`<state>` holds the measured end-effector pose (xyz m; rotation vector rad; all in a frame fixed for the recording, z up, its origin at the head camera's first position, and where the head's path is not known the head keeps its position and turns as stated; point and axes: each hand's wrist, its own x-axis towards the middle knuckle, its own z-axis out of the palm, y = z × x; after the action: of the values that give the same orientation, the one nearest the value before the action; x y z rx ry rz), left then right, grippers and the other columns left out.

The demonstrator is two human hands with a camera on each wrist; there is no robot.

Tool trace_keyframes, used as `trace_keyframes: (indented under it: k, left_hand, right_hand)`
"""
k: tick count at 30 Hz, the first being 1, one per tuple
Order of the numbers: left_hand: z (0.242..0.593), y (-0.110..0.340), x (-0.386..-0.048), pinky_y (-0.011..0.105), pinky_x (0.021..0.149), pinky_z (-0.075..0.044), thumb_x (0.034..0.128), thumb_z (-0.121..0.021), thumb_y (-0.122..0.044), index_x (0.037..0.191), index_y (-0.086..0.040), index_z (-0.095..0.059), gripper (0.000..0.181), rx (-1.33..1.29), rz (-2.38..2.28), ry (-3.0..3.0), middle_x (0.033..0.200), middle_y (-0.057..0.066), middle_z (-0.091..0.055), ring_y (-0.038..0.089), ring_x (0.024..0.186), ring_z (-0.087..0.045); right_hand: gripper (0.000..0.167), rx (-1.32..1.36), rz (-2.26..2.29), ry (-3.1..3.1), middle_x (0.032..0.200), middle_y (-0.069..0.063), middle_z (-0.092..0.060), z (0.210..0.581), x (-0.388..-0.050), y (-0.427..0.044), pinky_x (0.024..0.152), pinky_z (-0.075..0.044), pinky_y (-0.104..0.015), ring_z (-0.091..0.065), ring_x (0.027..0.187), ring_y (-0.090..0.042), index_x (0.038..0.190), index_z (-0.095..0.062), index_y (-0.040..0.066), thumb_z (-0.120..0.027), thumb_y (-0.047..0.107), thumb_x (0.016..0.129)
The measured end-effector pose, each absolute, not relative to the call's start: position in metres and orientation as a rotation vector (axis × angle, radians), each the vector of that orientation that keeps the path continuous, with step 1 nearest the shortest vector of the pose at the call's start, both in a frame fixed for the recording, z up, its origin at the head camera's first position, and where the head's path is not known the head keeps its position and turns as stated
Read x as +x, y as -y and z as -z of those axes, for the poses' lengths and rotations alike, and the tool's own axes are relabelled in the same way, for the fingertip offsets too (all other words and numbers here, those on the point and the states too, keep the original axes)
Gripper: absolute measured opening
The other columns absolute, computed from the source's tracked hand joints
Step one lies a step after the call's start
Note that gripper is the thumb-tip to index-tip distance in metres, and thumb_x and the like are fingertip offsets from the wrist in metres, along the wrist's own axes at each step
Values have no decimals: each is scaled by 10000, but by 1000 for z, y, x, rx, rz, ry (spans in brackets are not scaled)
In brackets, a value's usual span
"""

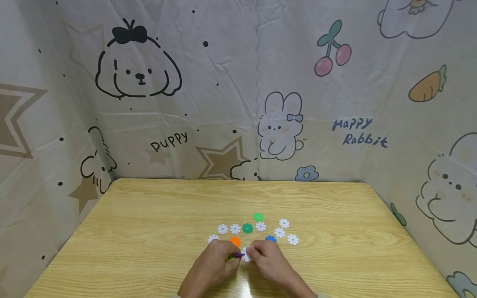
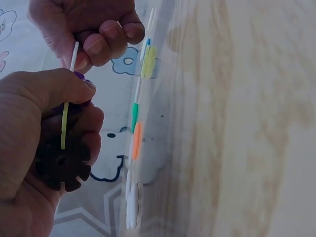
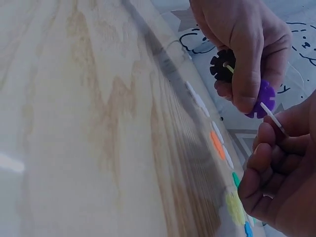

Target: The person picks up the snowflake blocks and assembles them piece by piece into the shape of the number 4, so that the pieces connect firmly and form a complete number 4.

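Purple disc (image 3: 267, 93) (notched) juts from left hand (image 1: 217, 261) toward right hand (image 1: 271, 261).

Purple disc (image 3: 267, 94); black disc (image 2: 69, 172); yellow-green disc (image 2: 64, 128); white discs (image 1: 246, 257); orange disc (image 1: 235, 241); dark green disc (image 1: 247, 228); bright green disc (image 1: 258, 217); blue disc (image 1: 271, 239). Table (image 1: 149, 231): yellowish-tan, wood-grained. Cloth (image 1: 231, 62): off-white, printed with black dots (image 1: 205, 44), brown stars (image 1: 221, 161), pink cherries (image 1: 323, 66), orange carrot (image 1: 425, 87), blue flowers (image 1: 307, 174), outlined rabbits (image 1: 280, 138).

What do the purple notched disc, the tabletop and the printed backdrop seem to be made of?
Purple notched disc: probably plastic with a smooth finish; it is thin, evenly coloured and cleanly notched.
Tabletop: wood or wood-look laminate, unclear which; grain shows, and bright glare suggests a glossy coat.
Printed backdrop: fabric or thin plastic sheeting, fairly matte; it shows creases and soft folds.
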<state>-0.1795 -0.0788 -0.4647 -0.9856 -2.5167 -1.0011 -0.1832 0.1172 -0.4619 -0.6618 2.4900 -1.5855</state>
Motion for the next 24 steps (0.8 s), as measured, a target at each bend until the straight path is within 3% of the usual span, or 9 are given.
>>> trace_keyframes:
  k: [10,17,24]
  left_hand:
    - [462,79,-181,162,614,-471,767,-725,17,776,-89,-751,110,-920,1002,2585,759,-98,-668,-23,677,-538]
    - [460,81,-181,266,705,-526,796,-803,-111,868,-118,-756,86,-844,919,2666,856,-81,-695,25,786,-599]
    - [458,82,-181,249,710,-530,789,-830,-196,903,-97,-754,170,-848,907,2686,890,-39,-704,28,799,-604]
  right_hand:
    - [291,-628,1566,-2462,638,60,-506,461,-186,-117,537,-359,-208,-427,577,-37,733,-645,40,-582,118,1005]
    - [279,-610,1603,-2433,685,-6,-597,464,-186,-117,557,-379,-208,-458,604,-39,747,-666,38,-589,122,1001]
    - [287,-619,1624,-2402,674,1,-580,463,-186,-116,547,-372,-203,-455,599,-39,739,-652,37,-597,149,997]
